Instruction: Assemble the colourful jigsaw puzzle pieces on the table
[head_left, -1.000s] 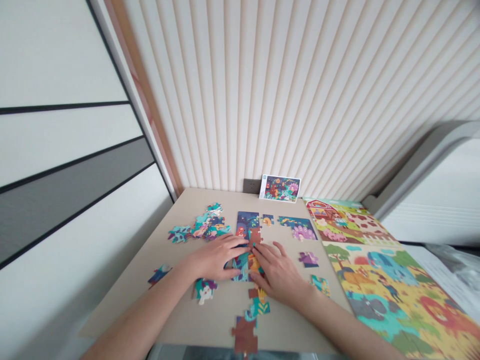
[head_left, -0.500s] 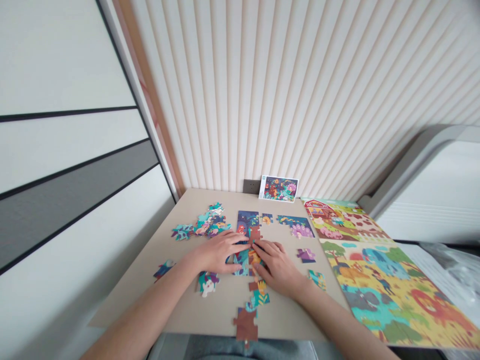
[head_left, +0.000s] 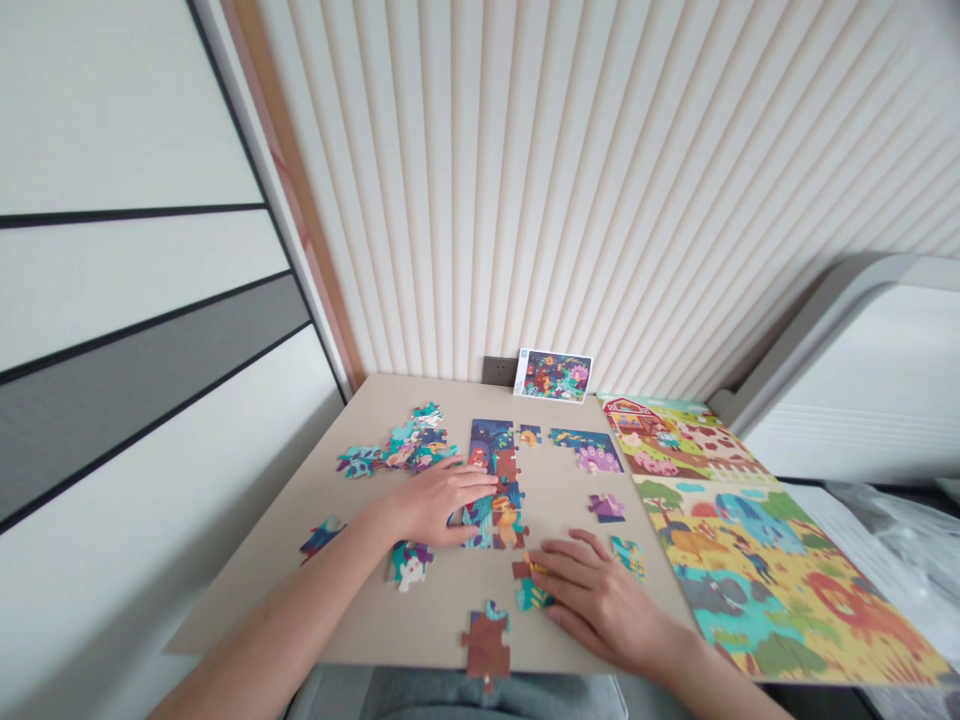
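My left hand [head_left: 444,500] lies flat with fingers outstretched over the left side of a joined block of jigsaw pieces [head_left: 493,436], covering part of it. Lower right of that block, my right hand [head_left: 604,595] has its fingertips on a brown, yellow and teal puzzle piece [head_left: 529,592], which rests on the table. The fingers partly hide this piece. Close to the table's front edge sits a mostly brown puzzle piece [head_left: 487,642]. A teal and yellow puzzle piece [head_left: 628,557] lies just beyond my right hand.
Loose pieces [head_left: 416,440] cluster at the back left of the table [head_left: 300,600]. A joined strip [head_left: 589,448] and a purple piece [head_left: 607,507] lie to the right. A picture card [head_left: 555,375] leans on the wall. Finished farm [head_left: 682,440] and safari [head_left: 787,580] puzzles lie at right.
My right hand has moved from the joined block down and right onto the brown, yellow and teal piece. That piece has shifted right, apart from the brown one. My left hand stays in place.
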